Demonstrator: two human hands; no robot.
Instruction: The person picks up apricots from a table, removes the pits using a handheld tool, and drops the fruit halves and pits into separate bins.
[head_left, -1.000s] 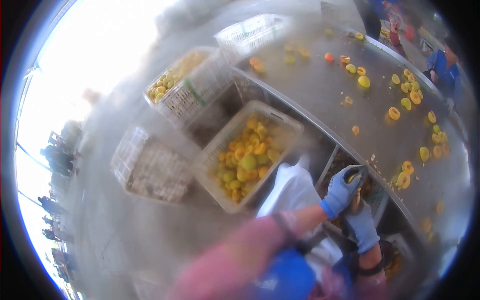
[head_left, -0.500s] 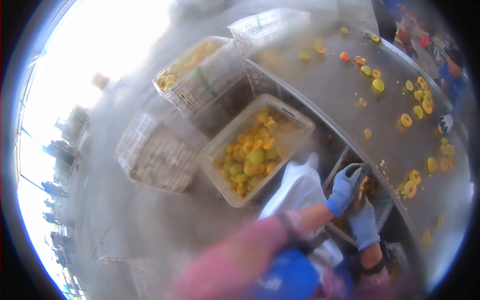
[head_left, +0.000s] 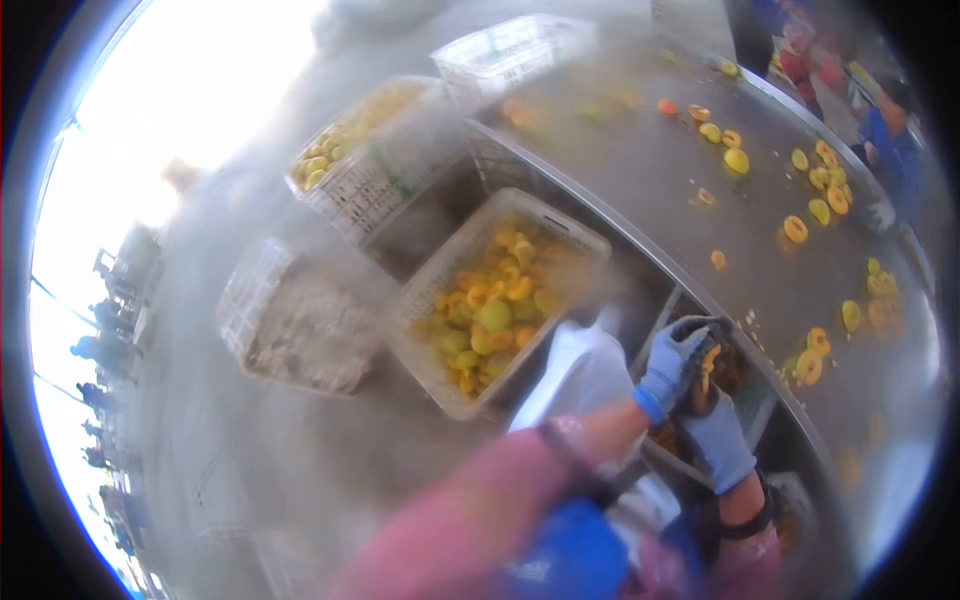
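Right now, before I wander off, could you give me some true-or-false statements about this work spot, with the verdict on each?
1. Only one of the worker's hands is gloved. False: the left hand and the right hand both wear gloves.
2. A piece of orange fruit shows at the fingers of the left hand. True.
3. All the fruit on the table is whole. False: several cut halves lie on the table.
4. Another person in blue is at the far side of the table. True.
5. The crate in the middle of the view has nothing in it. False: that crate holds yellow and orange fruit.
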